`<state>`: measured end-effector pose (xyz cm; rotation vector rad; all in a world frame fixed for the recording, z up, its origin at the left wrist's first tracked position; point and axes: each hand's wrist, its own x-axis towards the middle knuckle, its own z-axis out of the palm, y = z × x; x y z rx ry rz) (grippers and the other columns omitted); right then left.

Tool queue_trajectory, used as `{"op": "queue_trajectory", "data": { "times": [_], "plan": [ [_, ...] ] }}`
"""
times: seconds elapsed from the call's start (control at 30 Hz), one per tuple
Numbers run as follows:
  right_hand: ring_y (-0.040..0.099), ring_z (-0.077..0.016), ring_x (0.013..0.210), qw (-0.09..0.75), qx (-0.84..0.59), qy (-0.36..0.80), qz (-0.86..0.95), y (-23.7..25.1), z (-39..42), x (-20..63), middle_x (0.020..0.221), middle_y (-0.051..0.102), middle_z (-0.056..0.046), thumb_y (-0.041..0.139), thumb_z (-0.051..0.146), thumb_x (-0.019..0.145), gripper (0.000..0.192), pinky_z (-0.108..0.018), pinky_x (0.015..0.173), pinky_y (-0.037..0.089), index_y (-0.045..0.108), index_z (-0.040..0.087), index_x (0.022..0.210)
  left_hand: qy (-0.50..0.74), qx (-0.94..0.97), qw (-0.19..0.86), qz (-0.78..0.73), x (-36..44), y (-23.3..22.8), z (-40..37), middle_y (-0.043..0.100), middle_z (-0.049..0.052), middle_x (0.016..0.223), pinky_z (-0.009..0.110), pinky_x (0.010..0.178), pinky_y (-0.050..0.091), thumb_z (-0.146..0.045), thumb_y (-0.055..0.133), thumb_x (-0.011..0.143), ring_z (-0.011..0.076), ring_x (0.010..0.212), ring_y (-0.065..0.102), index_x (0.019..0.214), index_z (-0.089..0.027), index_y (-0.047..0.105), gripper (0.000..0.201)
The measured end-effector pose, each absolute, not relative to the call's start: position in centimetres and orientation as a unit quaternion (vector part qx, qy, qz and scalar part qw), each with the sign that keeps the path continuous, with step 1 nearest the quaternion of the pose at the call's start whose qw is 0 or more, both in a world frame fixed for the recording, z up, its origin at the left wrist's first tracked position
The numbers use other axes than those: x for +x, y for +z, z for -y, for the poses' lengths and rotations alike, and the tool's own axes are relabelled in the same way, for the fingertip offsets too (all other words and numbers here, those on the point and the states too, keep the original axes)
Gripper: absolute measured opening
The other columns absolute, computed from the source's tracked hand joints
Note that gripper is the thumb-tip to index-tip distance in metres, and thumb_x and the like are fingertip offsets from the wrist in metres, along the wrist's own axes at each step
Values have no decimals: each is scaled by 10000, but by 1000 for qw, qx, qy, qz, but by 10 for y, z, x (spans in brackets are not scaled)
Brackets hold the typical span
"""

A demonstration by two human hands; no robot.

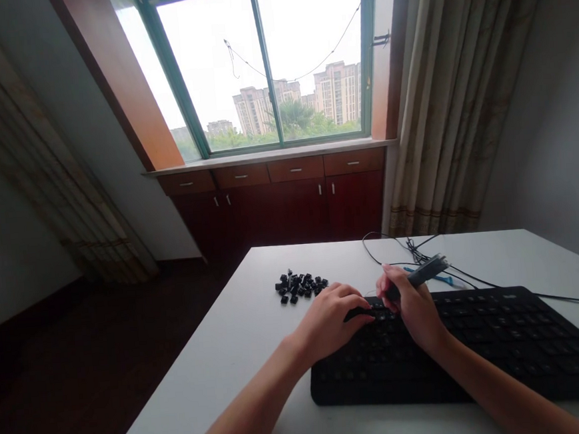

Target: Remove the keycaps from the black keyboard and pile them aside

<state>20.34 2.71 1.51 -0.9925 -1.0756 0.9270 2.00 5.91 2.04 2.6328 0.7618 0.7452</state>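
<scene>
Step in hand, as judged: close work on the keys of a black keyboard (504, 334), which lies beneath both sets of fingers and runs off to their right. Left hand (330, 314): thumb and forefinger curved toward each other over the upper left keys, tips slightly apart; whether a key is pinched between them is not resolvable. Right hand (413, 311): fingers closed around a dark bar-shaped tool (431, 268), its upper end rising to their right, its lower end hidden by the grip. Next move, in my judgement, calls for steady left fingertips and a small, controlled action of the tool at one key. A cluster of loose keycaps (295, 287) lies just beyond and left of the left knuckles; a low wrist could scatter it. Beyond the right fingers, black cable (415, 254) and a blue implement (445, 280) crowd the far side. Widest free room: bare white table (219, 343), left of the left fingers, out to its slanting edge. The far edge lies just past the keycaps and cable.
</scene>
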Motion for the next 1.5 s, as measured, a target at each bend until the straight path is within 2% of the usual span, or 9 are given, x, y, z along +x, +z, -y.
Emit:
{"op": "queue_trajectory", "data": {
  "times": [0.2, 0.5, 0.8, 1.0, 1.1, 1.23, 1.3, 1.4, 1.5],
  "plan": [
    [479, -127, 509, 670, -450, 390, 444, 17, -30, 207, 625, 585, 2, 595, 415, 931, 394, -263, 484, 360, 530, 201, 606, 319, 856, 93, -396, -5, 27, -83, 735, -5, 974, 279, 784, 526, -285, 647, 949, 164, 849, 678, 1030, -244, 704, 107],
    [513, -156, 608, 660, -463, 363, 468, 18, -29, 207, 670, 600, -12, 580, 411, 936, 396, -291, 597, 404, 534, 206, 601, 302, 830, 17, -469, -37, 13, -110, 739, 44, 1031, 398, 881, 499, -241, 581, 950, 251, 964, 665, 1056, -243, 737, 189],
    [561, -201, 718, 658, -462, 326, 498, 19, -30, 207, 661, 602, -23, 556, 401, 953, 398, -326, 746, 426, 552, 219, 598, 283, 837, 20, -468, -32, 14, -104, 743, 49, 1034, 440, 918, 484, -295, 571, 950, 261, 964, 662, 990, -234, 748, 191],
    [589, -216, 720, 649, -465, 349, 491, 21, -28, 206, 662, 641, -33, 564, 450, 950, 417, -341, 783, 443, 555, 221, 602, 308, 837, 46, -450, -20, 18, -95, 727, 64, 1080, 422, 929, 499, -333, 537, 983, 257, 1006, 659, 1038, -226, 724, 222],
    [596, -213, 715, 630, -426, 415, 500, 26, -24, 205, 672, 664, -41, 548, 441, 956, 404, -337, 784, 454, 597, 210, 629, 339, 837, 103, -418, -9, 25, -83, 709, 73, 1167, 391, 951, 509, -378, 508, 1004, 237, 1052, 660, 1184, -230, 673, 286],
    [563, -197, 678, 568, -311, 595, 477, 29, -15, 199, 726, 695, -73, 506, 487, 957, 437, -304, 647, 445, 618, 198, 649, 382, 769, 440, -264, 8, 36, -59, 621, 94, 1361, 399, 1050, 469, -428, 411, 1041, 250, 1241, 586, 1412, -244, 527, 430],
    [539, -183, 632, 548, -285, 642, 455, 28, -11, 194, 728, 691, -77, 504, 523, 943, 461, -294, 603, 433, 607, 198, 633, 348, 731, 550, -207, 14, 39, -47, 631, 106, 1327, 419, 1015, 486, -486, 367, 1042, 261, 1158, 626, 1433, -236, 506, 484],
    [508, -172, 576, 552, -277, 659, 430, 29, -6, 190, 682, 650, -60, 515, 564, 915, 478, -289, 558, 425, 592, 203, 612, 313, 726, 593, -154, 22, 42, -34, 670, 113, 1128, 381, 880, 532, -644, 413, 979, 244, 960, 648, 1305, -162, 575, 604],
    [508, -170, 573, 569, -277, 654, 414, 31, -5, 190, 713, 663, -58, 511, 560, 910, 461, -287, 561, 441, 606, 207, 630, 312, 764, 546, -146, 26, 45, -31, 654, 83, 1042, 341, 865, 524, -675, 522, 912, 223, 935, 624, 1196, -151, 589, 600]
  ]
}}
